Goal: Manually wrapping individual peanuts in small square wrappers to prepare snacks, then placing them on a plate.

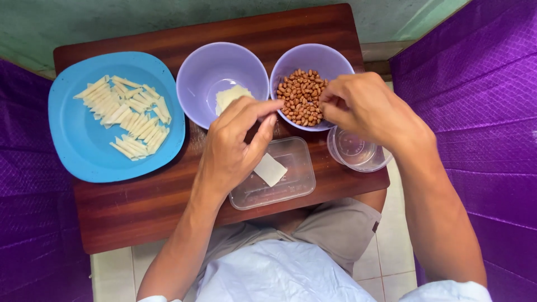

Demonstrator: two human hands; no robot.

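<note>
Left hand [232, 145] pinching a pale wrapper sheet [270, 169], right hand [363, 106] fingers pinched together over bowl of peanuts [302, 96]

Soft, even daylight fills the view, casting only faint shadows beneath the hands. The glossy dark brown wooden counter [140, 210] shows mild sheen. Focus is sharp centrally, with slight bending at the edges.
</note>
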